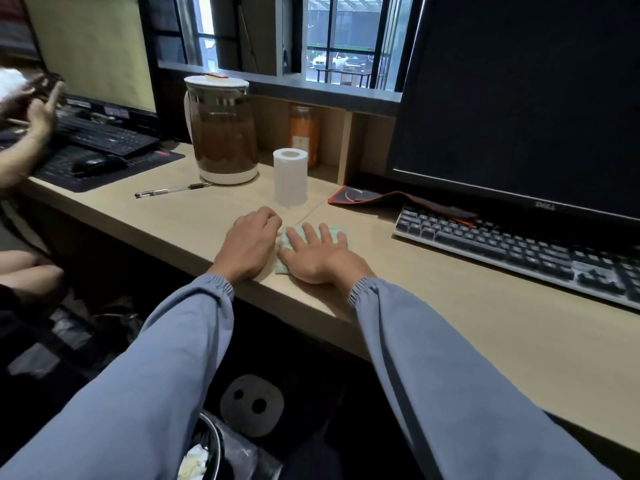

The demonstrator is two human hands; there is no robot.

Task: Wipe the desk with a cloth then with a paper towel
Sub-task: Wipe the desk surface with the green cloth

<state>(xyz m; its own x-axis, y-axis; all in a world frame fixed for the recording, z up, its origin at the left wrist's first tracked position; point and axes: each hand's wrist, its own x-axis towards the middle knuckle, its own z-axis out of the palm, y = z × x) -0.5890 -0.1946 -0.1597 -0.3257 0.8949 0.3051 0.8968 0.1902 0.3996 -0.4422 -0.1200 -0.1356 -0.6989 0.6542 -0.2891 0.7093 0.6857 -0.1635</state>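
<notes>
A folded pale green cloth (285,242) lies on the light wooden desk (450,299) near its front edge. My right hand (317,256) lies flat on the cloth with its fingers spread, covering most of it. My left hand (249,245) rests on the desk just left of the cloth, fingers curled loosely, touching the cloth's left edge. A white paper towel roll (290,177) stands upright behind my hands.
A glass kettle of brown liquid (221,133) and a pen (171,190) sit at the back left. A keyboard (519,251), a folded red-edged mouse pad (367,195) and a dark monitor (519,98) are on the right. Another person's hand (38,109) is at far left. A bin (207,452) stands below.
</notes>
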